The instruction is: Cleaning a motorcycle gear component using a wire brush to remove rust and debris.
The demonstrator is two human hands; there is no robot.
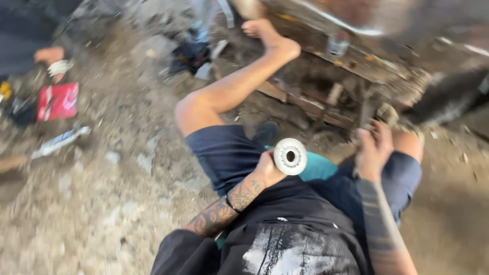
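While the person sits on the dirt floor (91,214), two hands are at work: the left hand (267,170) is wrapped around one white roll (290,156), held over the lap, and the right hand (374,147) is closed on one blurred metal tool (368,109), near the roll. One red packet (57,101) lies far off.

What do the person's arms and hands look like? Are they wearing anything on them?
Both forearms are bare and covered in dark tattoos. The left forearm has swirly patterned ink and a thin black band at the wrist. The right forearm has dark stripe-like tattoo bands. The left hand and right hand wear no gloves. A black short sleeve shows at the left shoulder.
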